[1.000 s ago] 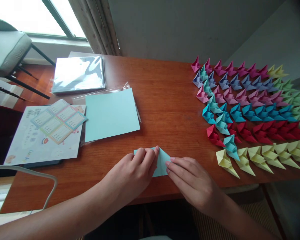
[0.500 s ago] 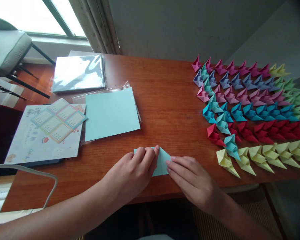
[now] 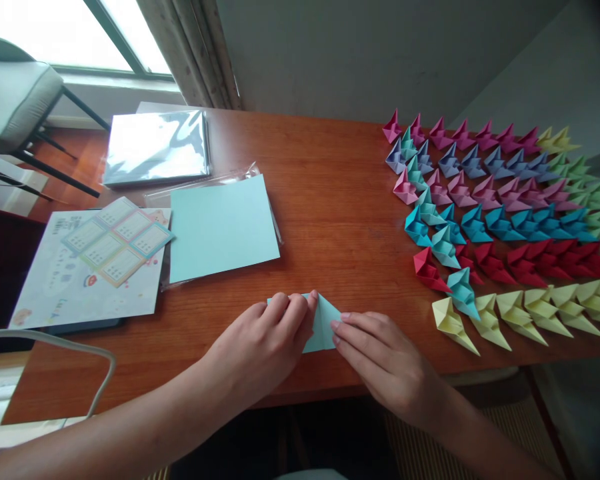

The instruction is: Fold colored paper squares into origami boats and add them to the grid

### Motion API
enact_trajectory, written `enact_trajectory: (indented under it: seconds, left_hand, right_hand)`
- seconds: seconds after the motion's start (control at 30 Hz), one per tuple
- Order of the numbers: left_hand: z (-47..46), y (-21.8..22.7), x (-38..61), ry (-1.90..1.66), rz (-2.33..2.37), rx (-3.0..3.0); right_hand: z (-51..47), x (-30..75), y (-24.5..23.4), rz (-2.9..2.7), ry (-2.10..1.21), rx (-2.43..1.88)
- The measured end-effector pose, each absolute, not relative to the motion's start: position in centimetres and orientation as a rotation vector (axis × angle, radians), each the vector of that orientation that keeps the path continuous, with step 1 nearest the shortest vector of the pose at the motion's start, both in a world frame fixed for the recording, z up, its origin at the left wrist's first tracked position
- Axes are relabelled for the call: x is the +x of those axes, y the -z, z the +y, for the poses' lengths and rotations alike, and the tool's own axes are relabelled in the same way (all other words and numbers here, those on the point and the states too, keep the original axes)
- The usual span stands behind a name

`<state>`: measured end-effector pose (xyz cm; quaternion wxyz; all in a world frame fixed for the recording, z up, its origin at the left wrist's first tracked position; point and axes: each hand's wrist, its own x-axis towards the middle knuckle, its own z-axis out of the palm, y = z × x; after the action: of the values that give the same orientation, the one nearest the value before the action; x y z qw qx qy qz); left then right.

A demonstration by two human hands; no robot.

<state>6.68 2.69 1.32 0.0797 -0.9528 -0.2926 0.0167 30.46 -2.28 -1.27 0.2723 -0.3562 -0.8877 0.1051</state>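
Note:
A small light-blue sheet of origami paper (image 3: 322,328) lies at the table's front edge, its upper right corner folded to a slanted edge. My left hand (image 3: 273,337) is curled over the paper's left part, with thumb and fingertips pressed at its top. My right hand (image 3: 387,357) holds the right side, its fingers close together along the slanted edge; the thumb is hidden. Part of the paper is covered by my left hand. To the upper left, a stack of light-blue paper (image 3: 225,230) rests on a clear plastic sleeve.
Rows of folded paper pieces in several colours, such as a red one (image 3: 493,264) and a pale yellow one (image 3: 453,325), fill the table's right side. At left lie a label sheet (image 3: 117,241), a printed white sheet (image 3: 50,267), a wrapped pack (image 3: 155,147) and a white cable (image 3: 107,353).

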Motion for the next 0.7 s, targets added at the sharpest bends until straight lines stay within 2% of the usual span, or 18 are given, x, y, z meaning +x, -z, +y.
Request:
enact_trajectory:
  seconds: [0.17,0.53,0.7]
  left_hand:
    - [2.0,-1.4,6.1,0.103,-0.761,-2.900]
    - [1.6,-1.8,5.7,-0.038,-0.694,-2.979]
    - [1.4,-2.0,6.1,-0.096,-0.690,-2.966]
  right_hand:
    - [-2.4,30.5,1.4,-2.391,-0.312,-0.986]
    - [-2.3,30.4,1.2,-2.394,-0.322,-0.952]
    - [-1.7,29.8,0.2,-2.234,-0.522,-1.096]
